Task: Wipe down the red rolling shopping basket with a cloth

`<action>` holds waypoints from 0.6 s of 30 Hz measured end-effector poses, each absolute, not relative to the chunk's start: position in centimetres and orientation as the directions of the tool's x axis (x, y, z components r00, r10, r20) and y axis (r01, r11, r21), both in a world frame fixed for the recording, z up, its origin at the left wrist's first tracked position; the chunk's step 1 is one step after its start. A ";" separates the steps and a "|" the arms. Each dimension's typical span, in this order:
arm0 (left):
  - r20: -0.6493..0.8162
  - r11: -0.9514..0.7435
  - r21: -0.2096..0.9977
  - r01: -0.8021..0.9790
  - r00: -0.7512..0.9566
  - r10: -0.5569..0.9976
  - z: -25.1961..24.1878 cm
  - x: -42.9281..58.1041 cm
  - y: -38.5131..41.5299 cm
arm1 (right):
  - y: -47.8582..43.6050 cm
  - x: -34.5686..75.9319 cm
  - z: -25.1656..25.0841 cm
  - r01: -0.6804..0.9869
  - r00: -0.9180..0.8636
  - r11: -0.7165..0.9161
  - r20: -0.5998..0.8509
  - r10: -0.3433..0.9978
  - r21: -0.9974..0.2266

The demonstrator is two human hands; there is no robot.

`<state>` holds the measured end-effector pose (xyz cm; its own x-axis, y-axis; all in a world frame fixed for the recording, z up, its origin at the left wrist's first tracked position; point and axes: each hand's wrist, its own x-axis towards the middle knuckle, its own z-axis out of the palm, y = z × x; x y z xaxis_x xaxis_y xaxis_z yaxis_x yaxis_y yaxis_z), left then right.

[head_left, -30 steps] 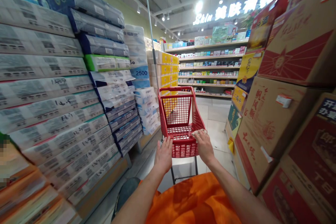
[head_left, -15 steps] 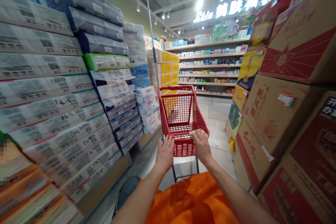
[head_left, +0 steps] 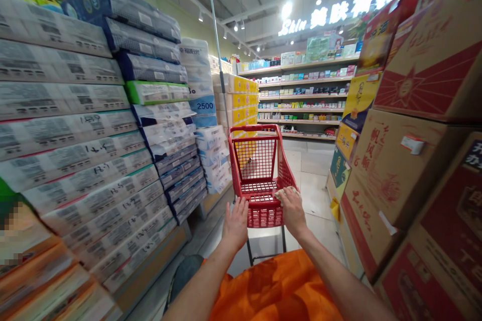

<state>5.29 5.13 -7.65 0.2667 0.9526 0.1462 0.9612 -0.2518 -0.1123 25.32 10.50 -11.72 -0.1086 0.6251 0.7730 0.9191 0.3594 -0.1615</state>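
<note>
A red plastic shopping cart (head_left: pixel 258 160) stands straight ahead of me, its basket made of open grid. At the near left corner, my left hand (head_left: pixel 236 221) lies with its fingers stretched out against the cart's rim, thumb apart. My right hand (head_left: pixel 293 210) curls over the near right corner of the rim. Under its fingertips shows a small pale, patterned scrap (head_left: pixel 281 193), possibly cloth; its kind is unclear. Through the grid, no goods are visible in the basket. Both bare forearms reach forward over an orange garment (head_left: pixel 271 291).
Tall stacks of wrapped paper packs (head_left: pixel 83 160) line the left side. Cartons (head_left: pixel 391 160) are piled close on the right. Between them runs a pale tiled aisle (head_left: pixel 314 185). Shelves of small boxes (head_left: pixel 301 88) cross the far end. A thin metal pole (head_left: pixel 216 35) rises by the cart.
The stacks, cart and hands sit slightly lower in the view, and the left-hand stacks also appear shifted a little right. Both hands keep their places on the cart.
</note>
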 end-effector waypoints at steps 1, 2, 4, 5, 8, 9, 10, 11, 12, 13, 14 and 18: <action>0.151 -0.253 -0.114 0.961 0.268 0.952 -7.7 5.4 5.1 | 10.3 24.4 -11.8 0.911 -0.125 0.379 0.768 0.628 -0.161; 0.156 -0.255 -0.118 0.960 0.271 0.950 -7.8 5.4 5.1 | 10.2 23.4 -11.9 0.899 -0.155 0.409 0.761 0.630 -0.155; 0.163 -0.261 -0.125 0.957 0.279 0.946 -7.9 5.3 5.2 | 9.8 21.4 -12.0 0.870 -0.229 0.476 0.746 0.626 -0.133; 0.164 -0.263 -0.127 0.956 0.282 0.945 -7.9 5.2 5.2 | 9.7 20.9 -12.0 0.856 -0.261 0.503 0.740 0.619 -0.119; 0.162 -0.262 -0.123 0.957 0.280 0.946 -7.9 5.1 5.2 | 9.8 22.3 -12.0 0.857 -0.274 0.507 0.747 0.606 -0.097; 0.162 -0.263 -0.117 0.958 0.279 0.946 -7.9 5.1 5.2 | 10.0 23.4 -12.0 0.873 -0.240 0.476 0.759 0.606 -0.104; 0.163 -0.264 -0.110 0.958 0.279 0.946 -7.9 5.1 5.2 | 10.1 24.7 -12.0 0.893 -0.192 0.435 0.772 0.605 -0.119; 0.166 -0.266 -0.102 0.959 0.280 0.946 -8.0 5.2 5.2 | 10.3 25.8 -11.9 0.910 -0.140 0.390 0.784 0.605 -0.139; 0.170 -0.267 -0.094 0.959 0.279 0.945 -8.0 5.4 5.2 | 10.4 26.5 -11.9 0.923 -0.097 0.352 0.790 0.605 -0.156; 0.173 -0.266 -0.087 0.960 0.277 0.945 -8.0 5.5 5.1 | 10.4 26.8 -11.8 0.929 -0.076 0.331 0.792 0.606 -0.164; 0.176 -0.264 -0.083 0.961 0.274 0.945 -8.1 5.7 5.1 | 10.4 26.6 -11.8 0.930 -0.079 0.329 0.789 0.609 -0.161; 0.192 -0.274 -0.076 0.959 0.283 0.940 -8.4 5.8 5.0 | 9.6 23.1 -11.9 0.888 -0.234 0.452 0.763 0.603 -0.086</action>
